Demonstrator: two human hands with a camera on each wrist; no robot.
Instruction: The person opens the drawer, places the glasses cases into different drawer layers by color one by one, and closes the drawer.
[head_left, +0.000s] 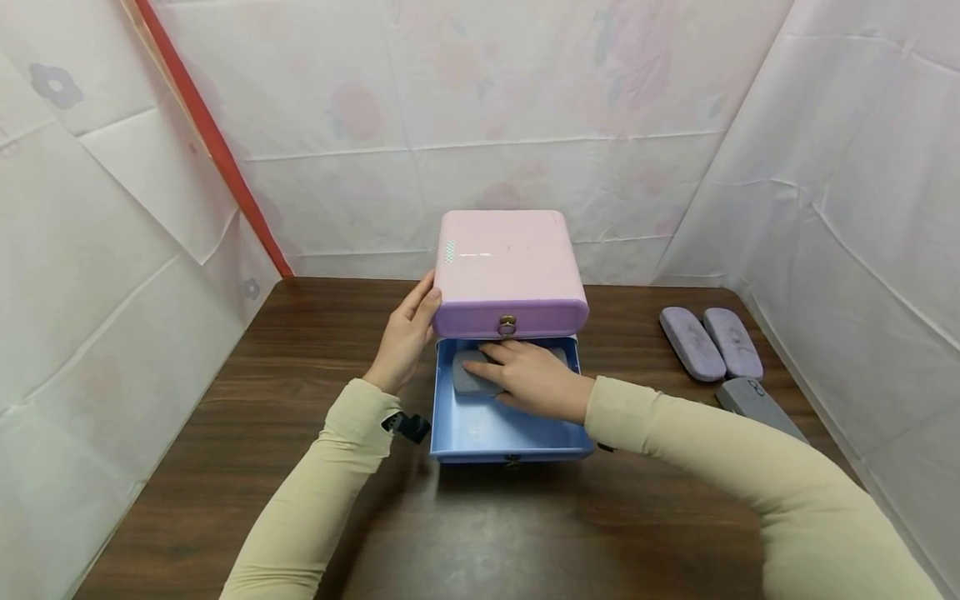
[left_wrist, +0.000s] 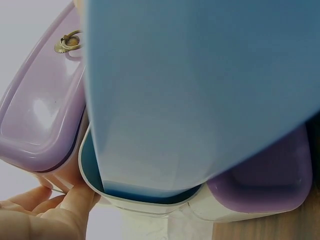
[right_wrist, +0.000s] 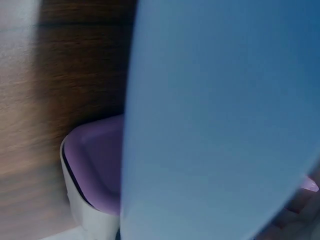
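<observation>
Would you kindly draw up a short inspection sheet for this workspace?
Surface: dark wood-grain tabletop.
Job's things: pink-topped drawer chest; blue drawer pulled out, grey case inside, partly hidden; upper purple drawer and lower purple drawer look shut.
Clutter: two lilac eyeglass cases side by side, on the right; another grey case nearby, partly behind the right sleeve.
Hands: left hand against the chest's left side; right hand inside the blue drawer, fingers on the case there.
Cables: nothing seen.
Surroundings: white sheeting behind and both sides; red strip at left.
</observation>
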